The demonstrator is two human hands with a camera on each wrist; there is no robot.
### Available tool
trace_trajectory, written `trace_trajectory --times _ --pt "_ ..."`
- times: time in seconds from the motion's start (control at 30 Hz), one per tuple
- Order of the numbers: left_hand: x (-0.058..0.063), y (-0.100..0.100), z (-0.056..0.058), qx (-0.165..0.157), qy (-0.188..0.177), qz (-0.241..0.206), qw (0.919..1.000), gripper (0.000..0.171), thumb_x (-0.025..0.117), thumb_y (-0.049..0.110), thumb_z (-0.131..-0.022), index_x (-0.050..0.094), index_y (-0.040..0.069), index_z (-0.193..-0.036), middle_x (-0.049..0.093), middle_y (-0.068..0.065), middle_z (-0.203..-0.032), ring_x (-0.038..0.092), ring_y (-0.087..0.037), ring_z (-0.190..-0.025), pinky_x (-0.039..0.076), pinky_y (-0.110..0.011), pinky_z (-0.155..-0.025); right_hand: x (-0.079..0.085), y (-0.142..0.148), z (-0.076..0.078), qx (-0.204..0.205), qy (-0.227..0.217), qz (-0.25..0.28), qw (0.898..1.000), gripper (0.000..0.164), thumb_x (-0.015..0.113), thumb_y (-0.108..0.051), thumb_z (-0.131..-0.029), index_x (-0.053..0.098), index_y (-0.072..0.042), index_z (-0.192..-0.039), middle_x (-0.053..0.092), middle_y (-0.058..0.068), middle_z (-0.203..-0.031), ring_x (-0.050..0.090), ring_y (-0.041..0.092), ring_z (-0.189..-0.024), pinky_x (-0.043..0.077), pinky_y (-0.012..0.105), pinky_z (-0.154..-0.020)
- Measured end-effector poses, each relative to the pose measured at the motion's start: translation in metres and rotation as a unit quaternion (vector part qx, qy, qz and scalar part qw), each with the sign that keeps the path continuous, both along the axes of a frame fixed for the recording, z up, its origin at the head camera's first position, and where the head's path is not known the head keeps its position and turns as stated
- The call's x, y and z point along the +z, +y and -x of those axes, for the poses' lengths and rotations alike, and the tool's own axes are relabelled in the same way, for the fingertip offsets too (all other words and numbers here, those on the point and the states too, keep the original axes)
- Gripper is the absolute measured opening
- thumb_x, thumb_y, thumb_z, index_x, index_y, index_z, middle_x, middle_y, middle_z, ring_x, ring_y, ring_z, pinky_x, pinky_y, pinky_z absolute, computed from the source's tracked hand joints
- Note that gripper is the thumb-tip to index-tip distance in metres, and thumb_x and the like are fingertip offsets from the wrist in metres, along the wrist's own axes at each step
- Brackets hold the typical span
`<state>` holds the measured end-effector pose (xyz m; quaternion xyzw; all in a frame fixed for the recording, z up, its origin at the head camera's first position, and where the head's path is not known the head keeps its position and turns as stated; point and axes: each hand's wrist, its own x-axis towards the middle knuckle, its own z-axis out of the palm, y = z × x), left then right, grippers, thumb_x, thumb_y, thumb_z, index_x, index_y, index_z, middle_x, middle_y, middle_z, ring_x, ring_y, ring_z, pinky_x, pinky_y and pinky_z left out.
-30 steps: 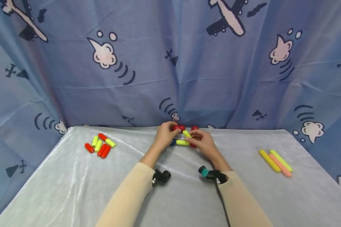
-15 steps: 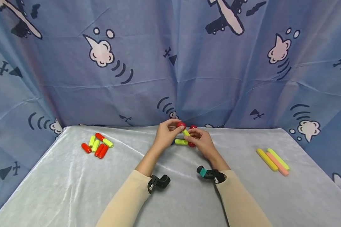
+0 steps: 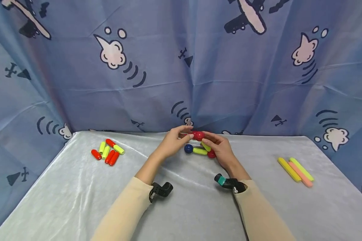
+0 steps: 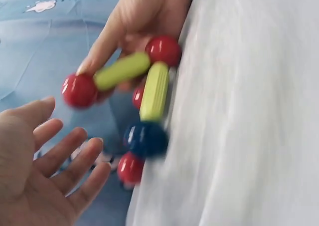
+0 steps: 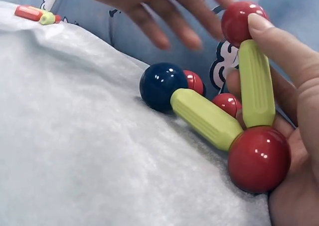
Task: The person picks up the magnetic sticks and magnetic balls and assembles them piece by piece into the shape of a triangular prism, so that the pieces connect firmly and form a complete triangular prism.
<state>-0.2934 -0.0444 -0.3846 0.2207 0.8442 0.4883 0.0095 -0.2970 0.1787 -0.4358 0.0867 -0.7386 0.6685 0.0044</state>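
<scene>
My right hand grips a toy frame of balls and ribbed rods, the thumb on the upper red ball and the fingers behind the upright yellow-green rod. That rod rises from a larger-looking lower red ball. From the same ball a second yellow-green rod runs along the cloth to a dark blue ball. Beside the upper ball, my left hand is spread with nothing in it. Two more red balls show behind the frame, one of them a loose-looking red ball past the blue one.
At the left of the white cloth lies a pile of short red rods and yellow-green rods. On the right rest a yellow bar, an orange bar and a lime bar. A blue printed curtain hangs behind.
My left hand brought a red ball from the far edge to the upright rod's top, then let go and drew away with fingers spread. My right thumb has moved up onto that ball.
</scene>
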Motion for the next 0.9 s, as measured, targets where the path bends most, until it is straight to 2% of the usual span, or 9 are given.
trace_trajectory --times 0.07,0.13,0.23,0.33,0.43,0.47,0.57,0.73,0.9 --pt "0.004 -0.015 -0.001 0.023 0.021 0.037 0.9988 0.037 0.060 0.029 -0.102 0.064 0.010 -0.134 0.070 -0.007 -0.128 0.069 -0.024 -0.111 0.056 -0.042 -0.096 0.000 0.002 0.000 -0.011 -0.004 0.004 1.000 0.049 0.070 -0.024 -0.096 0.059 -0.008 -0.141 0.069 -0.008 -0.117 0.071 0.002 -0.096 0.056 0.016 -0.089" --pt "0.007 -0.037 -0.004 0.061 0.051 0.088 0.9930 0.031 0.060 0.028 -0.102 0.069 0.010 -0.127 0.072 -0.006 -0.124 0.068 -0.025 -0.111 0.055 -0.043 -0.097 0.000 0.003 0.000 -0.016 -0.001 0.008 1.000 0.050 0.070 -0.022 -0.096 0.058 -0.008 -0.142 0.069 -0.013 -0.112 0.070 0.001 -0.096 0.055 0.015 -0.089" --pt "0.008 -0.078 -0.008 0.136 0.091 0.167 0.9724 0.027 0.064 0.024 -0.099 0.072 0.010 -0.121 0.073 -0.009 -0.121 0.068 -0.029 -0.113 0.054 -0.047 -0.098 0.001 0.003 0.000 -0.018 0.002 0.018 1.000 0.051 0.071 -0.017 -0.096 0.056 -0.007 -0.144 0.069 -0.017 -0.106 0.068 0.000 -0.097 0.055 0.014 -0.089" --pt "0.005 -0.125 -0.013 0.194 0.095 0.230 0.9490 0.029 0.066 0.019 -0.096 0.072 0.009 -0.122 0.070 -0.015 -0.124 0.064 -0.036 -0.119 0.053 -0.054 -0.096 0.001 0.001 0.001 -0.013 -0.003 0.022 1.000 0.052 0.072 -0.015 -0.095 0.056 -0.006 -0.143 0.070 -0.018 -0.104 0.068 0.001 -0.097 0.055 0.014 -0.089" --pt "0.002 -0.167 -0.015 0.187 0.070 0.277 0.9398 0.036 0.066 0.014 -0.091 0.069 0.009 -0.127 0.066 -0.019 -0.128 0.062 -0.040 -0.121 0.050 -0.058 -0.097 0.001 0.000 0.002 -0.005 -0.012 0.026 1.000 0.051 0.072 -0.017 -0.095 0.058 -0.005 -0.142 0.071 -0.018 -0.106 0.071 0.003 -0.095 0.056 0.016 -0.088" --pt "0.002 -0.177 -0.016 0.175 0.057 0.291 0.9389 0.039 0.066 0.014 -0.090 0.068 0.009 -0.129 0.066 -0.019 -0.130 0.061 -0.041 -0.122 0.049 -0.059 -0.098 0.001 0.000 0.002 -0.003 -0.015 0.027 1.000 0.051 0.072 -0.019 -0.095 0.058 -0.005 -0.142 0.070 -0.018 -0.107 0.071 0.003 -0.094 0.056 0.016 -0.088" --pt "0.003 -0.198 -0.019 0.131 0.028 0.317 0.9390 0.046 0.068 0.015 -0.084 0.068 0.009 -0.129 0.068 -0.019 -0.127 0.064 -0.035 -0.110 0.051 -0.054 -0.094 0.001 0.001 0.003 -0.002 -0.019 0.033 0.999 0.050 0.072 -0.020 -0.095 0.059 -0.004 -0.140 0.070 -0.017 -0.109 0.073 0.006 -0.091 0.057 0.018 -0.088" --pt "0.005 -0.208 -0.024 0.099 -0.002 0.326 0.9404 0.038 0.073 0.010 -0.079 0.074 0.005 -0.117 0.074 -0.013 -0.107 0.062 -0.024 -0.090 0.049 -0.040 -0.084 0.003 0.000 0.002 0.000 -0.017 0.051 0.999 0.045 0.071 -0.018 -0.095 0.062 -0.005 -0.137 0.071 -0.015 -0.108 0.074 0.007 -0.089 0.058 0.019 -0.087" --pt "0.005 -0.205 -0.024 0.110 0.005 0.324 0.9397 0.022 0.074 0.005 -0.084 0.078 0.006 -0.106 0.075 -0.014 -0.103 0.064 -0.024 -0.086 0.051 -0.043 -0.084 0.001 0.001 0.001 -0.005 -0.017 0.062 0.998 0.043 0.071 -0.018 -0.095 0.063 -0.006 -0.136 0.072 -0.016 -0.106 0.073 0.007 -0.087 0.058 0.019 -0.087"
